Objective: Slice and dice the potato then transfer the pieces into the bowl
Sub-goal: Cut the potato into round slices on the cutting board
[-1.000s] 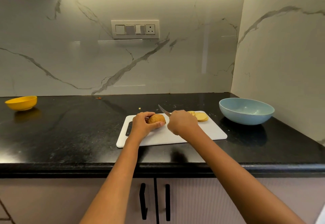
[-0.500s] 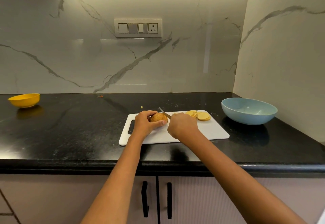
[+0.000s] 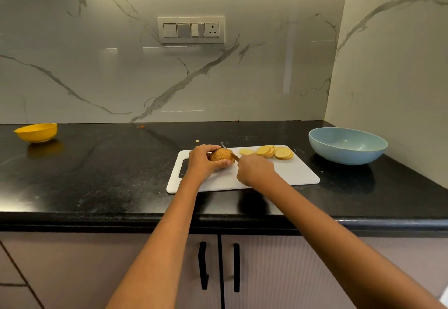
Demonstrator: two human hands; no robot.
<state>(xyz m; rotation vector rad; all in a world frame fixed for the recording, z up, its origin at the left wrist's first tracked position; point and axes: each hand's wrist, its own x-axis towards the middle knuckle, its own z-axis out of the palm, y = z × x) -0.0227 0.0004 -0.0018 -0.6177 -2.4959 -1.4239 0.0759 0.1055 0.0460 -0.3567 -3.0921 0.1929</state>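
Left hand [image 3: 202,162] is curling over the brown potato [image 3: 221,155], gripping it against the white cutting board [image 3: 286,175]. Right hand [image 3: 254,170], beside the potato on the same board, is clenching round a knife handle, hidden in the fist, with the knife blade [image 3: 229,151] crossing the potato's cut end. Yellow potato slices [image 3: 275,151] are lying overlapped on the board's far side. Right of the board, on the black countertop [image 3: 97,175], a light blue bowl [image 3: 348,145] is sitting apart. Far left of the board is sitting a yellow bowl [image 3: 36,132].
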